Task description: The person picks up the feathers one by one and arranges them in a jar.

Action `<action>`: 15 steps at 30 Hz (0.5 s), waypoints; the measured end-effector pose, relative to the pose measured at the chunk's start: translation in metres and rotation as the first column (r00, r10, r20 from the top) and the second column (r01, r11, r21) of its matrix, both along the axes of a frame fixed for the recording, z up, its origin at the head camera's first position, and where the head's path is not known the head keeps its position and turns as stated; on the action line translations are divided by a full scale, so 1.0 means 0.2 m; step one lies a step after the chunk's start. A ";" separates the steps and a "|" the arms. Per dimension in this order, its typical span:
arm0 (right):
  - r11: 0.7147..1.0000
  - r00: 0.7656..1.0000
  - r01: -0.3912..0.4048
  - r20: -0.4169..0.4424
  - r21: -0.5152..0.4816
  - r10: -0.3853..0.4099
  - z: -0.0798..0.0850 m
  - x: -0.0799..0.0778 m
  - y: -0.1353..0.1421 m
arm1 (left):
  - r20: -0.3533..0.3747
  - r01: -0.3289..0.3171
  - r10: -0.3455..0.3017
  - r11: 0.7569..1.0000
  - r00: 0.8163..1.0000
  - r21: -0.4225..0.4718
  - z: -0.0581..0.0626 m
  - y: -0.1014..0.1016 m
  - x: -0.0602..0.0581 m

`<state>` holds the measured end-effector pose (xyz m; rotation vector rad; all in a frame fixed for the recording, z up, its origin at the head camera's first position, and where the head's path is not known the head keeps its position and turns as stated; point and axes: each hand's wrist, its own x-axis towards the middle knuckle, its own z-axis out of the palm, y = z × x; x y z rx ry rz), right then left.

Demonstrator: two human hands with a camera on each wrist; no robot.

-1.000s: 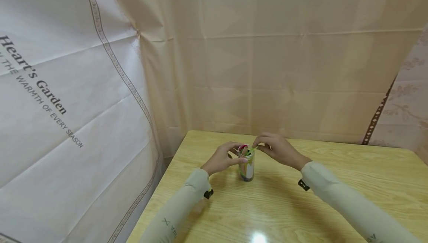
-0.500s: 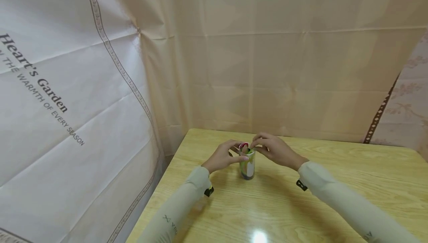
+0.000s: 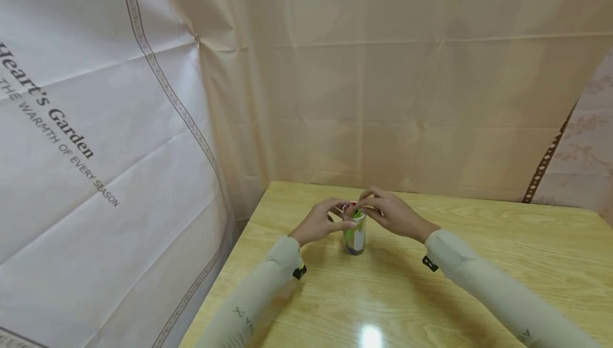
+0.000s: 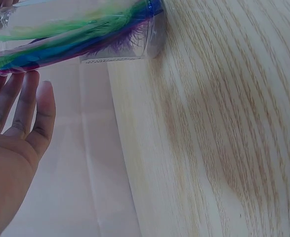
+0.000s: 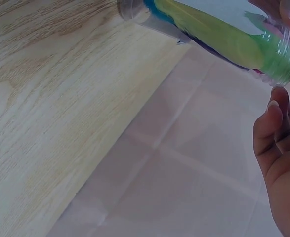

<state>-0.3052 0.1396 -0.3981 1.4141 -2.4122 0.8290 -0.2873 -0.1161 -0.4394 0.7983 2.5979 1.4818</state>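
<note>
A clear plastic jar (image 3: pixel 354 242) stands upright on the wooden table, holding long coloured feathers (image 4: pixel 70 37) in green, blue and purple. My left hand (image 3: pixel 317 224) grips it near the rim, thumb on the near side and fingers round the far side. Over the open mouth, my right hand (image 3: pixel 396 216) has its fingers bent down, with thumb and index finger at a green feather (image 3: pixel 359 213) there. The fingertips partly hide that feather in the head view. In the right wrist view the curled right fingers (image 5: pixel 269 121) sit right beside the jar's threaded neck.
The wooden table (image 3: pixel 460 284) has its far edge just behind the jar. A beige cloth (image 3: pixel 383 98) hangs beyond that edge, and a white printed cloth (image 3: pixel 119 220) hangs along the left side.
My right hand has moved slightly left and inward over the jar's mouth. The green feather that stuck out toward it now sits lower, at the rim. The left hand keeps its grip.
</note>
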 end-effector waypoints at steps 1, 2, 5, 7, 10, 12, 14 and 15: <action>1.000 1.000 0.008 0.006 0.001 -0.008 0.00 0.00 0.01 | 0.001 0.002 -0.002 1.000 1.000 -0.001 0.00 0.00 0.00; 1.000 1.000 0.016 0.010 0.000 -0.016 0.00 0.00 0.01 | -0.001 0.003 -0.003 1.000 1.000 -0.004 0.00 0.01 0.00; 0.999 0.999 0.040 0.005 -0.017 -0.040 0.00 0.01 0.04 | -0.009 0.004 -0.004 1.000 1.000 -0.015 0.00 0.02 0.00; 0.998 0.998 0.058 -0.002 -0.036 -0.058 0.00 0.02 0.06 | -0.014 0.002 -0.002 1.000 1.000 -0.024 0.00 0.02 0.01; 0.994 0.994 0.102 -0.022 -0.047 -0.103 0.00 0.02 0.10 | -0.021 -0.001 0.000 0.999 1.000 -0.034 0.01 0.02 0.01; 0.990 0.990 0.135 -0.027 -0.046 -0.136 0.00 0.01 0.13 | -0.024 -0.002 0.001 0.999 1.000 -0.036 0.01 0.02 0.01; 0.985 0.985 0.170 -0.024 -0.036 -0.171 -0.01 0.01 0.17 | -0.024 -0.003 0.002 0.999 1.000 -0.037 0.02 0.01 0.02; 0.982 0.983 0.184 -0.018 -0.032 -0.185 -0.01 0.01 0.19 | -0.026 -0.003 0.002 0.999 1.000 -0.039 0.02 0.01 0.02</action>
